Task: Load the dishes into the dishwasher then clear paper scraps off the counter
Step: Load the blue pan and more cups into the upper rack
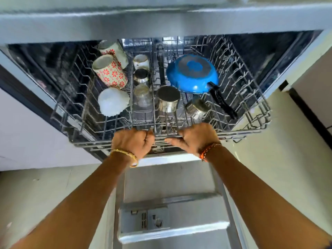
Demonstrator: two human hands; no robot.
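From the head view, both hands grip the front rail of the grey wire upper rack [179, 135] of the dishwasher: the left hand [132, 141] has its fingers curled over the rail, and the right hand [195, 137] is clamped on the same rail just beside it, thumb pointing inward. The rack is pulled out over the open stainless steel door [172, 223]. It holds the dishes: a blue round frying pan with a black handle [193, 74] lying bottom up on the right, two red-flowered cream mugs [110, 71] and a white scalloped bowl [113, 101] on the left, and steel tumblers [168, 97] and a clear glass [142, 95] between them.

The load looks complete, so sliding the rack home seems the step in hand. It is best pushed level and evenly with both hands, slowly enough that the glass and tumblers do not knock together, with an eye on the pan handle, which juts toward the front right.

The grey counter [161, 20] edge runs above the opening; no paper scraps show on it from here. Pale floor tiles [36, 194] lie on either side of the door
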